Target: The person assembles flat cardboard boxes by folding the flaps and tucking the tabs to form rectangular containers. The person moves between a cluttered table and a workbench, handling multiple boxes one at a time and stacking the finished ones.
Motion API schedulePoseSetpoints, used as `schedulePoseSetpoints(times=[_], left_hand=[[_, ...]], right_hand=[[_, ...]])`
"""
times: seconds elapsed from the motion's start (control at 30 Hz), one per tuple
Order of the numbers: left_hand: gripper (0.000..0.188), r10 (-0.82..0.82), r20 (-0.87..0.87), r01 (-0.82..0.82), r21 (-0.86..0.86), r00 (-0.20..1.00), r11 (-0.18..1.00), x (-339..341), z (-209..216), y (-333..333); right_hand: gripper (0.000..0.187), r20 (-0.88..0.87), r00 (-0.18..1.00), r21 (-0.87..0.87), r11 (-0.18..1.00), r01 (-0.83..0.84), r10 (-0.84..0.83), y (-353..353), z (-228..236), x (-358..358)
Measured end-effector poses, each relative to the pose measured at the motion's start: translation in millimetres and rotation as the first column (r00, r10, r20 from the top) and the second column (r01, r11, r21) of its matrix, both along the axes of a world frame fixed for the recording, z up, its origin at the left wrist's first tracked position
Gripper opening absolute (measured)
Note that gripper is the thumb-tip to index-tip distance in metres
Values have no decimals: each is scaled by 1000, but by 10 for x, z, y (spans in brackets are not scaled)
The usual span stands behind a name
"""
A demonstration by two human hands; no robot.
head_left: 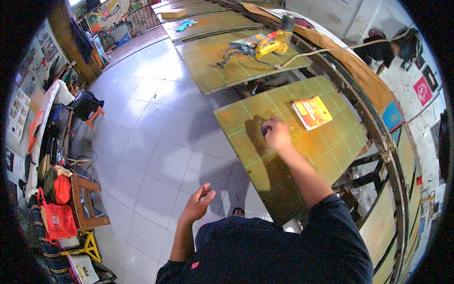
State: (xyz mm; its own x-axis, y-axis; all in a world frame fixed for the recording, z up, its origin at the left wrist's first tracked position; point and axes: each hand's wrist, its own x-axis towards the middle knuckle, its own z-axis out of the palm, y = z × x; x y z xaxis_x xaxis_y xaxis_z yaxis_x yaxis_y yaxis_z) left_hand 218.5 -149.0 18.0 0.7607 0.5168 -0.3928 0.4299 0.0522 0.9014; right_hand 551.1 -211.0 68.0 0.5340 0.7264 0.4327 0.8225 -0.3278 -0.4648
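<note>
Left hand [197, 202] hangs open, empty; right hand [275, 134] grips a small purple object [266, 129] on the gridded yellow-green board [326, 142].

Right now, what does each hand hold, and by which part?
Right hand grips a small dark object on the board; the held part cannot be told. Left hand holds nothing.

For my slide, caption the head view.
Right hand presses a small purple thing on a green board; left hand hangs free.

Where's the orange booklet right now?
In the head view, the orange booklet lies flat on the green gridded board, up and to the right of the right hand, apart from it.
</note>
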Motion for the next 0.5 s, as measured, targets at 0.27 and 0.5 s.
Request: schedulePoseSetpoints(times=[0.27,0.5], left_hand=[[48,126,3,-125,-109,992,986,-195,-118,1094],[26,380,164,-375,-59,911,925,-426,-171,2946]], right_hand=[[24,-323,615,1,650,-760,719,1341,68,-1220],[20,-354,738,55,801,-597,575,2416,366,-905]])
